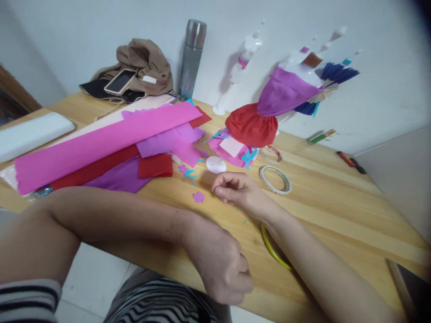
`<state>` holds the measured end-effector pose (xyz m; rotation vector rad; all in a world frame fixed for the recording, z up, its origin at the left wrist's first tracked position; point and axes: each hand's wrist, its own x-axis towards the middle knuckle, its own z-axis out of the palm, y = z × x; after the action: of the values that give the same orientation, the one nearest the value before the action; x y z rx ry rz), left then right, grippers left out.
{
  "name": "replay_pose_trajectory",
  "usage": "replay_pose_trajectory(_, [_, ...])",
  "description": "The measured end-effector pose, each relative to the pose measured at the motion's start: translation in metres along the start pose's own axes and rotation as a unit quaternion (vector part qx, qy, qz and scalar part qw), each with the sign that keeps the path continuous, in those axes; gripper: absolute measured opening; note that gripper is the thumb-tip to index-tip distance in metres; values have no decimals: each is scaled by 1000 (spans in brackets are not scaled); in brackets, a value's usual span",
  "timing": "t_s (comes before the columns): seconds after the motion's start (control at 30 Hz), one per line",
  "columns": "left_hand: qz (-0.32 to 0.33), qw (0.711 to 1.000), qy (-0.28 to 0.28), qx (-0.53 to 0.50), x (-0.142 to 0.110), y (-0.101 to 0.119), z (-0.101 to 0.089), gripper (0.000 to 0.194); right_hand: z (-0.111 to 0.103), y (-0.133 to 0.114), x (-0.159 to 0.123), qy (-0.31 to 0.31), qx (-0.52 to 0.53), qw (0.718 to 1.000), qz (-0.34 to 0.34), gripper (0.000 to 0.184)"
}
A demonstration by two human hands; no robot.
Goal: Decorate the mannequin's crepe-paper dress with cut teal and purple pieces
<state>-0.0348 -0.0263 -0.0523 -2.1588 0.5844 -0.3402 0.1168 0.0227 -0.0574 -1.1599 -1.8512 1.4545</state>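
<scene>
My left hand (220,260) hangs over the table's front edge, curled into a fist with its knuckles up. Its palm is hidden, so anything inside cannot be made out. Farther in, my right hand (237,190) pinches thumb against forefinger just above the wood; whatever is between those tips is too small to name. A purple flower cutout (198,197) lies to the left of my right fingertips. Behind them sits a white oval disc (216,164) with small dots. Blue leaf-like cutouts (190,176) and another purple flower (182,169) lie close by.
Crepe paper strips (107,143) fill the left side. A mannequin in a purple and red paper dress (283,94) stands behind, near a thermos (193,58). Tape rolls (275,180) and a yellow ring (274,251) flank my right arm. A phone (121,81) rests on brown cloth.
</scene>
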Motion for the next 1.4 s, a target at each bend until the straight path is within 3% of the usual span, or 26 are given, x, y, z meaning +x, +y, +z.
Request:
replay_pose_trajectory(0.07, [-19,991,-72,115,0,3,0,62,1,1,0,-6,-8,1000,-13,21])
replay_pose_trajectory(0.17, [-14,961,-135,242,1,7,-1,58,9,5,2,-38,-125,984,-121,8])
replay_pose_trajectory(0.27, [-11,974,-81,213,2,8,-1,56,17,10,5,-49,-232,952,-193,17])
replay_pose_trajectory(0.33, [-30,997,-16,67,2,8,0,49,18,10,6,-36,-232,952,-197,23])
replay_pose_trajectory(0.43, [-64,984,37,-160,-1,9,3,36,13,5,5,-3,-129,984,-123,22])
replay_pose_trajectory(0.47, [-91,973,26,-209,-2,9,5,38,10,3,4,9,-79,994,-79,22])
replay_pose_trajectory(0.53, [-91,942,77,-313,-4,8,9,41,4,-3,1,27,19,999,2,26])
replay_pose_trajectory(0.57, [-154,929,33,-334,-5,8,11,41,1,-5,0,32,60,997,27,29])
replay_pose_trajectory(0.7, [-195,852,-26,-486,-9,2,21,33,-10,-12,-1,35,122,991,51,35])
replay_pose_trajectory(0.83, [-204,870,22,-449,-13,3,31,26,-13,-9,2,44,50,996,64,30])
replay_pose_trajectory(1.0, [-212,888,123,-389,-17,12,40,18,-21,-7,-1,-45,-23,994,95,22])
replay_pose_trajectory(1.1, [-226,883,132,-389,-19,13,43,19,-44,-17,-10,7,-159,986,52,15])
replay_pose_trajectory(1.23, [-250,871,118,-407,-20,13,47,24,-86,-30,-22,90,-354,928,77,14])
replay_pose_trajectory(1.4, [-280,868,137,-387,-18,14,54,40,-120,-23,-29,92,-400,908,87,19])
